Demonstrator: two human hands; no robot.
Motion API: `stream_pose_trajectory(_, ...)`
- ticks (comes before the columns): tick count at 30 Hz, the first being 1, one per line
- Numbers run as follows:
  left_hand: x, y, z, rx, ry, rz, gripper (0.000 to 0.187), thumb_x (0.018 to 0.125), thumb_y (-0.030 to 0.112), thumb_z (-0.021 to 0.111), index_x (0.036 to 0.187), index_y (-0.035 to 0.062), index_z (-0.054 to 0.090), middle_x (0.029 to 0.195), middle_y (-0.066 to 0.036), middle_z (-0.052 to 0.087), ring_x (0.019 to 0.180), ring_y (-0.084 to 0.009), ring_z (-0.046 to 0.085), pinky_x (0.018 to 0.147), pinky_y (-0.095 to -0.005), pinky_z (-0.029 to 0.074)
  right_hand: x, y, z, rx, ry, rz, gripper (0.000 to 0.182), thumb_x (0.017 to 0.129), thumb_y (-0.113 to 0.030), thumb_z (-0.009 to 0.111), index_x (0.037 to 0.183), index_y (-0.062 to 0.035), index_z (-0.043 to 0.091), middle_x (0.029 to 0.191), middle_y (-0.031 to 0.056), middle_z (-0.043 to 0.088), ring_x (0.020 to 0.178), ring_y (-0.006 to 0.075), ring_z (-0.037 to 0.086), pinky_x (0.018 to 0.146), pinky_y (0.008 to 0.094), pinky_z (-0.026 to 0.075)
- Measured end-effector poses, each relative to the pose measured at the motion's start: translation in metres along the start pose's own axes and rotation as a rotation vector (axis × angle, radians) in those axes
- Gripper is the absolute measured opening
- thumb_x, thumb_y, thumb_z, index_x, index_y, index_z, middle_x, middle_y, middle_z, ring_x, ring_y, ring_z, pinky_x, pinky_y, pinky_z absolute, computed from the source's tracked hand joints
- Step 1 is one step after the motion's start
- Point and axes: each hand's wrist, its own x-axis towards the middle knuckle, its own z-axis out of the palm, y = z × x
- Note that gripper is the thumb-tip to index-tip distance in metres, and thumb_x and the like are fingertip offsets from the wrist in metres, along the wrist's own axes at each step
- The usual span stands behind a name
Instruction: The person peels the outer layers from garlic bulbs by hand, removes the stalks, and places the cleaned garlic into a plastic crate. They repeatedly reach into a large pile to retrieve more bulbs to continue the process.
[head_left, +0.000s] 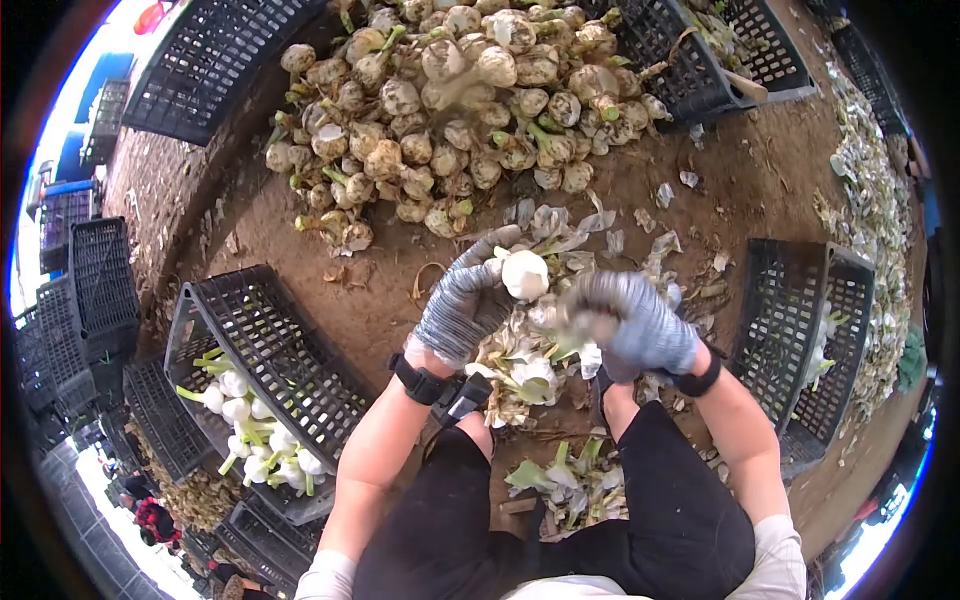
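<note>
A peeled white garlic bulb (525, 275) is held in the fingers of my left hand (465, 298), which wears a striped grey glove. Close beside it on the right, my right hand (637, 322), gloved too, is smeared by motion; its fingers look curled, and what they hold is too blurred to name. Below both hands, loose peels and leaves (530, 375) lie between my feet. Ahead of them is a large heap of unpeeled, soil-stained garlic bulbs (440, 110).
At the left a black crate (290, 370) holds white bulbs with green stems (255, 430). Another black crate (785, 330) stands at the right. More crates (215, 60) flank the heap. Peel litter (870, 220) covers the far right ground. People are partly visible at the lower left edge.
</note>
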Motion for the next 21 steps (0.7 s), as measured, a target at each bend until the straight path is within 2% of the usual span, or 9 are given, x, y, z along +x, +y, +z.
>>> stream_pose_trajectory(3,0.007,-0.004,-0.015,-0.159,0.049,-0.027,0.049,0.078,0.003,0.062,0.125,-0.0018,0.047,0.113,-0.015,0.059,0.103,-0.0260,0.059,0.087,-0.0349,0.052,-0.008,-0.012,-0.017,0.774,-0.727,0.257,0.026,0.082,-0.018,0.064,0.103,-0.0027,0.063,0.094,0.0038,0.063,0.086,0.0144,0.058,0.080,0.0320,0.046)
stream_pose_trajectory(6,0.014,-0.009,-0.027,-0.339,0.096,-0.096,0.044,0.082,0.001,0.057,0.124,-0.0021,0.045,0.116,-0.015,0.056,0.101,-0.0283,0.059,0.086,-0.0371,0.053,0.001,-0.023,-0.017,0.515,-0.272,0.389,0.045,0.082,-0.023,0.065,0.122,-0.0037,0.054,0.107,0.0092,0.062,0.090,0.0161,0.058,0.079,0.0315,0.047)
stream_pose_trajectory(8,0.016,-0.011,-0.027,-0.375,0.046,-0.108,0.041,0.084,0.002,0.056,0.124,-0.0005,0.046,0.116,-0.015,0.056,0.101,-0.0265,0.058,0.081,-0.0336,0.054,0.002,0.023,0.002,-0.377,0.135,0.075,0.042,0.083,-0.020,0.062,0.121,-0.0035,0.054,0.108,0.0153,0.058,0.090,0.0201,0.059,0.079,0.0328,0.048)
stream_pose_trajectory(10,0.019,-0.014,-0.020,-0.332,0.149,-0.064,0.039,0.086,0.002,0.055,0.124,0.0013,0.047,0.116,-0.015,0.056,0.100,-0.0242,0.058,0.077,-0.0288,0.055,0.010,0.028,0.004,-0.282,0.279,-0.001,0.031,0.082,-0.012,0.060,0.110,-0.0012,0.057,0.103,0.0132,0.058,0.090,0.0197,0.058,0.078,0.0323,0.048)
stream_pose_trajectory(12,0.019,-0.022,-0.014,-0.270,0.216,-0.039,0.031,0.087,0.003,0.056,0.118,0.0027,0.051,0.110,-0.012,0.059,0.093,-0.0200,0.061,0.072,-0.0246,0.056,0.009,0.025,0.012,0.318,0.324,0.347,0.035,0.077,-0.001,0.061,0.110,-0.0028,0.051,0.103,0.0070,0.054,0.091,0.0172,0.057,0.076,0.0289,0.048)
stream_pose_trajectory(14,0.021,-0.029,-0.013,-0.033,0.333,0.068,0.025,0.085,0.005,0.061,0.109,0.0039,0.056,0.102,-0.008,0.062,0.088,-0.0167,0.062,0.071,-0.0250,0.056,0.004,0.042,0.024,0.308,0.405,0.209,0.040,0.078,0.000,0.061,0.115,-0.0052,0.048,0.107,0.0057,0.053,0.093,0.0155,0.057,0.074,0.0242,0.048)
stream_pose_trajectory(16,0.024,-0.039,0.002,0.112,0.405,0.142,0.019,0.084,0.008,0.064,0.102,0.0079,0.057,0.093,-0.003,0.062,0.079,-0.0125,0.062,0.065,-0.0221,0.054,0.005,0.031,0.021,0.641,0.376,0.178,0.037,0.082,-0.003,0.059,0.117,-0.0058,0.048,0.111,0.0056,0.054,0.097,0.0146,0.056,0.071,0.0211,0.050)
stream_pose_trajectory(18,0.025,-0.043,0.008,0.168,0.412,0.127,0.018,0.084,0.007,0.064,0.101,0.0081,0.058,0.093,-0.002,0.062,0.077,-0.0119,0.061,0.063,-0.0216,0.053,0.002,0.018,0.014,1.071,0.207,0.421,0.032,0.087,-0.009,0.058,0.118,-0.0058,0.049,0.116,0.0063,0.053,0.100,0.0142,0.056,0.069,0.0212,0.052)
stream_pose_trajectory(21,0.030,-0.049,0.009,0.220,0.431,0.165,0.017,0.084,0.006,0.063,0.100,0.0063,0.058,0.090,-0.004,0.063,0.074,-0.0115,0.061,0.062,-0.0214,0.053,-0.004,0.038,0.019,0.906,0.328,0.448,0.027,0.091,-0.016,0.055,0.116,-0.0058,0.052,0.112,0.0049,0.056,0.089,0.0109,0.059,0.063,0.0203,0.052)
